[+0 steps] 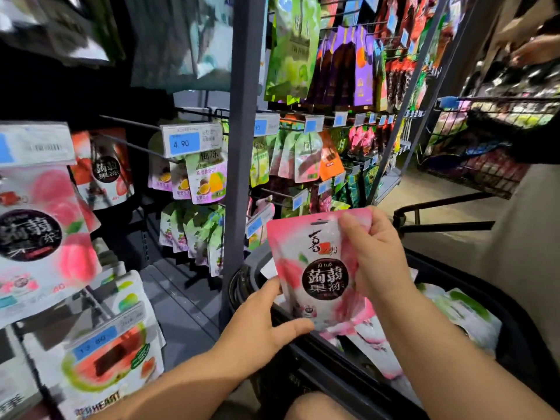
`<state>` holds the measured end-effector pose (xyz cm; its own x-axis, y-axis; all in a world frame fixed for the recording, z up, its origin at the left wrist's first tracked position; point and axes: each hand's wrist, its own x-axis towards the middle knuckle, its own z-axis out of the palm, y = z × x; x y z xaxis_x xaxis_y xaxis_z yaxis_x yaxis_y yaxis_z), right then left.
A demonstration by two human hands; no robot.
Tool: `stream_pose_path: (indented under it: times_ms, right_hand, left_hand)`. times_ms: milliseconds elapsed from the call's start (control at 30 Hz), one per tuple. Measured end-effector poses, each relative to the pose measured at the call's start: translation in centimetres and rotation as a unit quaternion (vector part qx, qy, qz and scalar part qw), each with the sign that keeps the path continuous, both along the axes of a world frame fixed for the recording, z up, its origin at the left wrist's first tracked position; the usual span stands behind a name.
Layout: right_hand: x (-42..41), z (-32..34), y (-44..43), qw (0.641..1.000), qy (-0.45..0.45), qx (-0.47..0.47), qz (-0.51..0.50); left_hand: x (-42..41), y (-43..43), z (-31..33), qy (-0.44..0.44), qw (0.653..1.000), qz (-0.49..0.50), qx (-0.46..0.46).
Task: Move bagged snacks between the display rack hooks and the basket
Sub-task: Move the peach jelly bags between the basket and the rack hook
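Right hand (375, 256) fingers (351, 228) curl over the pink snack bag (321, 268) top; left hand (266, 322) pinches its lower corner, basket (327, 362) just beneath. Probably bound for a rack hook (133, 146); next, align the bag's top with it.

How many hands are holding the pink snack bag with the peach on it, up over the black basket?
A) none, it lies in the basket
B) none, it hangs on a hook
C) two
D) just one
C: the left hand pinches the lower left edge of the pink plastic snack bag, and the right hand holds its upper right side, above the black plastic basket.
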<state>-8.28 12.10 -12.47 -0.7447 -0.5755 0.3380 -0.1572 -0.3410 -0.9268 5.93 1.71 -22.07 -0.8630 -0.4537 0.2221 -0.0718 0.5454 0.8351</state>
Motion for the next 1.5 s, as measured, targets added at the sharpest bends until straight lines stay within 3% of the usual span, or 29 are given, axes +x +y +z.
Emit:
stream_pose_path:
  times_ms: [133,300,433,533,633,767,1000,1400,1500]
  right_hand:
    - [0.3,1.3,-1.5,0.993,-0.101,-0.053,-0.009]
    - [0.3,1.5,-3.0,0.982,-0.178,-0.051,0.026]
    - [-0.8,-0.1,-3.2,0.988,-0.139,0.03,0.066]
    - [-3.5,-1.5,-1.7,0.982,-0.006,0.187,0.007]
    - [-7.1,-4.0,0.9,0.909,0.124,0.386,-0.099]
    - [-9.8,-7.2,3.3,0.817,0.142,0.542,-0.132]
    - [-9.4,-7.6,3.1,0.769,0.188,0.599,-0.124]
    - [-9.2,-7.9,4.2,0.819,0.106,0.563,-0.001]
    - [-9.2,-7.9,4.5,0.846,0.058,0.526,0.063]
  left_hand:
    - [0.1,-0.1,0.8,0.068,0.982,0.01,0.177]
    - [0.4,0.1,1.7,0.091,0.967,-0.003,0.237]
    - [0.3,0.2,1.4,0.086,0.95,-0.062,0.294]
    - [0.5,0.0,1.3,0.093,0.938,-0.068,0.326]
    - [0.5,-0.6,1.0,0.108,0.929,-0.048,0.35]
    - [0.3,-1.4,0.6,0.113,0.927,-0.046,0.355]
    - [0.2,-1.4,0.2,0.108,0.924,-0.048,0.363]
    - [0.4,-1.1,0.4,0.096,0.926,-0.025,0.364]
    - [0.5,-1.0,0.5,0.102,0.925,-0.023,0.365]
